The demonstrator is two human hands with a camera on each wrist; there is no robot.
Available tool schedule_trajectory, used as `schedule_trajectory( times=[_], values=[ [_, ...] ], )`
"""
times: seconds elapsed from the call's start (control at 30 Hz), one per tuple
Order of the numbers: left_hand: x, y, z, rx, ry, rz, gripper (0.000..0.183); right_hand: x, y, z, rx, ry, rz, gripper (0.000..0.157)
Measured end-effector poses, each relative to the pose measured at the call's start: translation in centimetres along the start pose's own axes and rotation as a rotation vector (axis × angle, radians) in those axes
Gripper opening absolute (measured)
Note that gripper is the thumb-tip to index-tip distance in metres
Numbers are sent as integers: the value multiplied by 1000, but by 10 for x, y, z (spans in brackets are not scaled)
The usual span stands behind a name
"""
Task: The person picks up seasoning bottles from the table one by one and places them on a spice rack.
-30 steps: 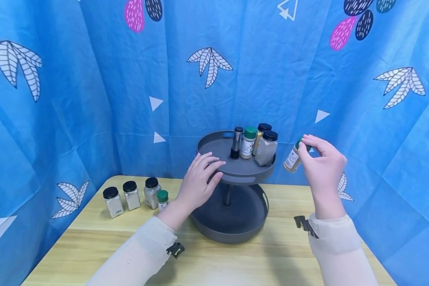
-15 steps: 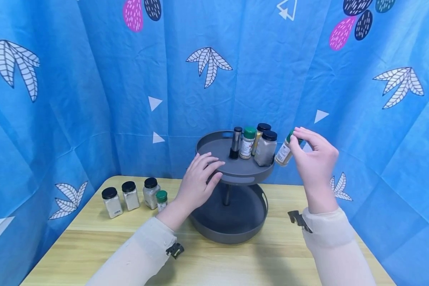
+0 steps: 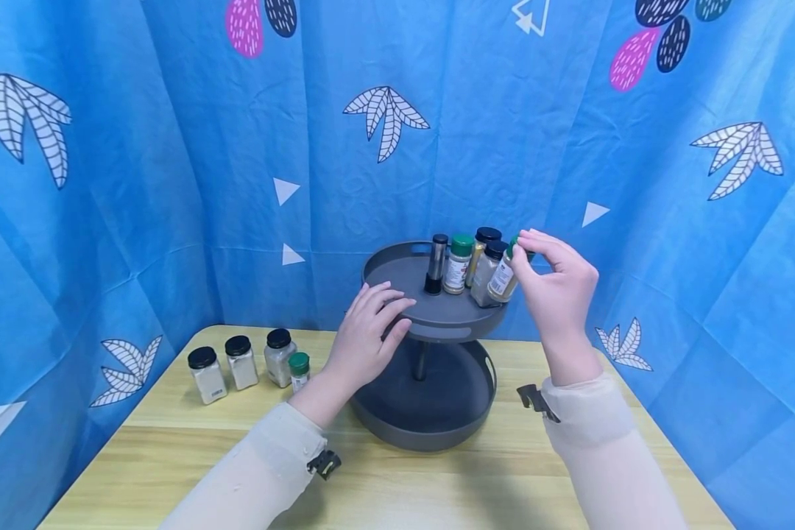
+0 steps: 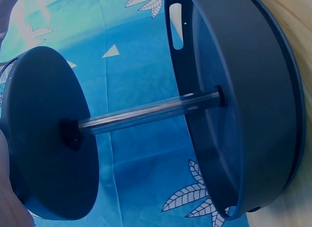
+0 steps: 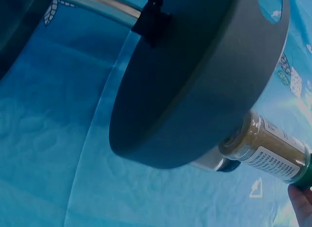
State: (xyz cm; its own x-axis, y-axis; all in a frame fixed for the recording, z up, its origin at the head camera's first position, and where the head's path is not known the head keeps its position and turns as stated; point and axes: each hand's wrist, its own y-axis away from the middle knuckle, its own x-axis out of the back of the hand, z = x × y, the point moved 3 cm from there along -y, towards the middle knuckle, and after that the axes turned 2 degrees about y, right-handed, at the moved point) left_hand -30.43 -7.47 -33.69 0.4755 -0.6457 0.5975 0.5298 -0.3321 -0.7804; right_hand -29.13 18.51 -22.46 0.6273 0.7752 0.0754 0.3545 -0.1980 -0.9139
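Observation:
My right hand (image 3: 559, 283) pinches the green cap of a small spice jar (image 3: 503, 280) between thumb and fingertips. The jar tilts over the right rim of the upper tier of a dark grey two-tier turntable (image 3: 437, 331), overlapping a black-capped square jar (image 3: 484, 276). In the right wrist view the held spice jar (image 5: 273, 146) shows tan powder and a white barcode label, its base beside the tier's rim. My left hand (image 3: 371, 335) rests at the upper tier's front-left rim, fingers extended loosely over it. Also on that tier stand a dark slim grinder (image 3: 436, 266), another green-capped jar (image 3: 458, 266) and a gold-labelled black-capped bottle (image 3: 477, 258).
Left on the wooden table (image 3: 172, 456) stand black-capped jars (image 3: 209, 379) of pale powder and a small green-capped jar (image 3: 299, 372), partly behind my left forearm. Below, the turntable's lower tier (image 3: 404, 405) joins the upper by a central post (image 4: 151, 113). A blue patterned curtain (image 3: 384, 199) surrounds the table.
My right hand has moved left with the spice jar, from clear of the turntable to over the upper tier's right rim. The left hand has stayed in place.

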Motion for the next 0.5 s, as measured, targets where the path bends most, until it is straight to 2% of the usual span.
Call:
schedule_trajectory(
  times=[0.5],
  values=[
    [0,0,0,5,-10,2,52,-28,10,4,38,21,-103,16]
  ],
)
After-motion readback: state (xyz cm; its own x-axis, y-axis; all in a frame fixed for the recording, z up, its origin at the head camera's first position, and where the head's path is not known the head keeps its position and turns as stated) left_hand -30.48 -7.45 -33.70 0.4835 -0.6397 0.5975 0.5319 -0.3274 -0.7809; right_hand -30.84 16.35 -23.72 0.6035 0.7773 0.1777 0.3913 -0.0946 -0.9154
